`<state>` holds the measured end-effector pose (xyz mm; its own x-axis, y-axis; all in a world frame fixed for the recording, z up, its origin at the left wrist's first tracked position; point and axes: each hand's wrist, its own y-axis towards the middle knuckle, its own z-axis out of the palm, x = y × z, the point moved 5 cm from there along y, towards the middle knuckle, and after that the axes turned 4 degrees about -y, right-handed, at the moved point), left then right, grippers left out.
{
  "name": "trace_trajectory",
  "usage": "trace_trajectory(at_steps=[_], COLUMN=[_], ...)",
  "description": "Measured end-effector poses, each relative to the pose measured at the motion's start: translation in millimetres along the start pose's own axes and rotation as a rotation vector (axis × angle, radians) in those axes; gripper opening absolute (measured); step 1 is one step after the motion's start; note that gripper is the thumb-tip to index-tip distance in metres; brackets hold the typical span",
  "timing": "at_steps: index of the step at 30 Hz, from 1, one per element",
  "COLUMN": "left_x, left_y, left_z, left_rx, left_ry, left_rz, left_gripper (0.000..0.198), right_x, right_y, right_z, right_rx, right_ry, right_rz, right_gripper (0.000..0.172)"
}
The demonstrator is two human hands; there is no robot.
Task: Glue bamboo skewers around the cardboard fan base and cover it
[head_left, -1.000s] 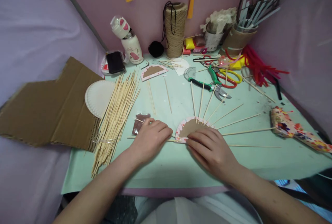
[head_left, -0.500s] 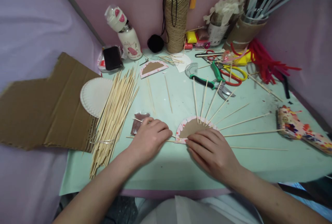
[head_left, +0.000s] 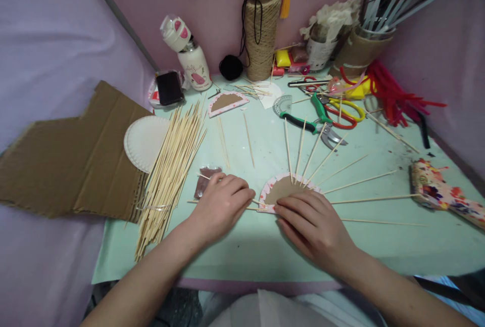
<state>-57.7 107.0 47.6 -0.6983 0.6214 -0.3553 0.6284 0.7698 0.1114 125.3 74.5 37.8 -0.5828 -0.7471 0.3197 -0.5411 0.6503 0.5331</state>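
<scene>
A half-round cardboard piece [head_left: 281,190] with a pink-and-white patterned rim lies flat on the table. Several thin bamboo sticks [head_left: 326,158] fan out from its curved edge, up and to the right. My right hand [head_left: 308,221] rests over its right part, fingers together and pressing it down. My left hand [head_left: 227,203] is closed at the left corner, fingers pinched on bamboo sticks whose tips touch the rim. Left of that hand, a small brown packet [head_left: 206,180] lies partly hidden behind it. The exact grip under the fingers is hidden.
At the left lie a bundle of bamboo sticks [head_left: 170,170], a white paper plate [head_left: 142,140] and corrugated cardboard [head_left: 76,160]. Farther back are another half-round piece [head_left: 228,100], pruning shears [head_left: 318,125], scissors [head_left: 346,112] and a twine spool [head_left: 262,39]. A paint-splattered tool [head_left: 435,188] lies right.
The whole view has shifted slightly, so things appear a little lower and farther right. Both hands keep nearly the same place on the cardboard piece and sticks.
</scene>
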Motion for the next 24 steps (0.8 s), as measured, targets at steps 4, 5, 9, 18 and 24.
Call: trace_trajectory(at_steps=[4, 5, 9, 18, 24], left_x=[10.3, 16.8, 55.7, 109.8, 126.9], left_y=[-1.7, -2.2, -3.2, 27.4, 63.5], left_z=[-25.3, -34.9, -76.3, -75.6, -56.4], left_rx=[-0.030, -0.048, -0.134, 0.023, 0.173], left_ry=[0.016, 0.034, 0.067, 0.041, 0.189], left_rz=[-0.057, -0.080, -0.280, -0.562, -0.758], left_gripper=[0.020, 0.021, 0.019, 0.021, 0.027], right_x=[0.9, 1.0, -0.5, -2.1, -4.2], right_y=[-0.1, -0.5, -1.7, -3.0, -1.9], right_z=[-3.1, -3.8, -6.2, -3.9, -6.1], right_rx=[-0.037, -0.044, -0.069, -0.078, -0.104], right_ry=[-0.002, 0.000, 0.009, 0.045, 0.050], right_rz=[-0.010, -0.012, -0.004, 0.000, 0.010], right_gripper=[0.020, 0.021, 0.021, 0.019, 0.018])
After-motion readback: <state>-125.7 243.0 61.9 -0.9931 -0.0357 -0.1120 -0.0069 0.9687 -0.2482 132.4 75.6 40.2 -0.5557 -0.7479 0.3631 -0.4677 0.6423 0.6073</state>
